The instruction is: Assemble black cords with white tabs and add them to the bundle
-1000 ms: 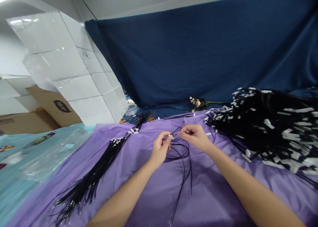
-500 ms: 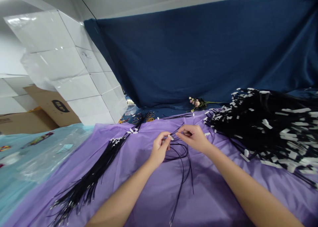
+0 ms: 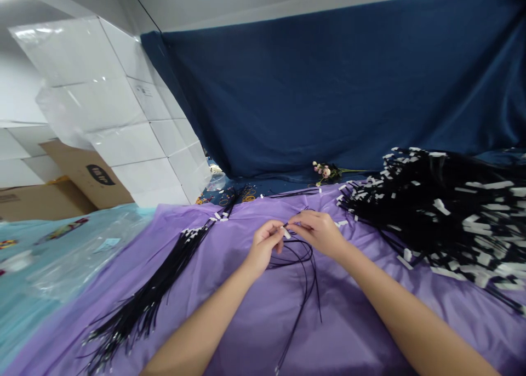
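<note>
My left hand [image 3: 266, 243] pinches a thin black cable [image 3: 306, 277] beside a small white tag [image 3: 286, 233]. Thumb and forefinger of my right hand [image 3: 318, 231] are closed on the same cable, fingertips almost touching those of my left. Loose loops of it hang below both hands, and its ends trail over the purple cloth [image 3: 349, 321] toward me. To the left lies a long bundle of black cables [image 3: 164, 280] with white tags at its upper end. A big heap of tagged black cables [image 3: 419, 200] is at the right.
White boxes [image 3: 123, 140] wrapped in clear plastic stand at the left, by an opened cardboard carton [image 3: 88, 178]. Behind the cloth hangs a dark blue curtain [image 3: 308, 91]. A sprig of artificial flowers [image 3: 324, 171] and rubber bands [image 3: 249, 198] lie at the back. Clear plastic bags [image 3: 78, 272] rest on turquoise cloth.
My right hand has moved slightly left, bringing its fingertips up to my left hand. The white tag shows more plainly, and the hanging cable ends have shifted a little.
</note>
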`<move>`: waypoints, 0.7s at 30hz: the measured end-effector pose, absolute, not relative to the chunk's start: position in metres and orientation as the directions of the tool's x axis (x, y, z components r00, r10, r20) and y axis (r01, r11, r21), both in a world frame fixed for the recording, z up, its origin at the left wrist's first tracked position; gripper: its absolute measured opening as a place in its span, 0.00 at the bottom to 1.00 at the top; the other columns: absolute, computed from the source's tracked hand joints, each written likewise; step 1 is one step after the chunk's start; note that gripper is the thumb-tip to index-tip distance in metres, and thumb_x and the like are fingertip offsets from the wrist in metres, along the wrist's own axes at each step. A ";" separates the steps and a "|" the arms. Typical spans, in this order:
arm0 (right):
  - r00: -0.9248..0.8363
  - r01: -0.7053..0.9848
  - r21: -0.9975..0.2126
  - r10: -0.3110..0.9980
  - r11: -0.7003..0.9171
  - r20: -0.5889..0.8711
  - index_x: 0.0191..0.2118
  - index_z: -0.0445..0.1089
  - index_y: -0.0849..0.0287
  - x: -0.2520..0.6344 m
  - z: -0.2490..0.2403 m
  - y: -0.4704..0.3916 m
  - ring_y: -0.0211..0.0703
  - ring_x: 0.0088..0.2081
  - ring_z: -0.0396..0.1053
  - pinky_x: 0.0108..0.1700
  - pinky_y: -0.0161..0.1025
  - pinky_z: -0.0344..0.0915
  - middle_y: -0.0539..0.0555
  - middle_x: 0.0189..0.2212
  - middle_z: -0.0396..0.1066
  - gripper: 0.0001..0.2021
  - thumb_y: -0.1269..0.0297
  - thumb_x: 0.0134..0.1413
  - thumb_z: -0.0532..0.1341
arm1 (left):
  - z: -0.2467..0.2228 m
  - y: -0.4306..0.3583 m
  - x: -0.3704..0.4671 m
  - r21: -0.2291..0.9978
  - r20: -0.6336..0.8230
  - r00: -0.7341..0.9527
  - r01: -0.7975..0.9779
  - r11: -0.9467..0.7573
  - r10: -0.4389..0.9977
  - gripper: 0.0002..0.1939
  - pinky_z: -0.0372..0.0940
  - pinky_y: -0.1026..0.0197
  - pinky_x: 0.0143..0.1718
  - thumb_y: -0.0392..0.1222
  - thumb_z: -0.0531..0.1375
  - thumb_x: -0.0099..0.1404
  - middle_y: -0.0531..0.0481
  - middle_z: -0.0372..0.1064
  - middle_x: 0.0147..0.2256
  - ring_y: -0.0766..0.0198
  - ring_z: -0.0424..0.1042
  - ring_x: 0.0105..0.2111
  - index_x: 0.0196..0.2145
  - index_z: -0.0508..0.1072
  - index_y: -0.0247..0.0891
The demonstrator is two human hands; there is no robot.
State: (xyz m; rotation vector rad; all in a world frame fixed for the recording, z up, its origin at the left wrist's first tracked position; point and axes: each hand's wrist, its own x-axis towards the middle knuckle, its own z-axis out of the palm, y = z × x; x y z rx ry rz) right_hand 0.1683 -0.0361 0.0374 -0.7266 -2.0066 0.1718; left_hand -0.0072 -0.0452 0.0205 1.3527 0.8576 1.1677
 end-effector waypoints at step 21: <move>-0.383 0.397 -0.439 0.580 0.806 0.719 0.34 0.72 0.57 0.167 0.035 -0.035 0.35 0.27 0.65 0.31 0.32 0.60 0.51 0.28 0.71 0.06 0.63 0.57 0.58 | 0.024 -0.049 -0.004 0.984 0.162 0.227 -0.110 -0.140 0.960 0.15 0.48 0.68 0.17 0.50 0.62 0.53 0.56 0.64 0.21 0.75 0.55 0.14 0.30 0.68 0.35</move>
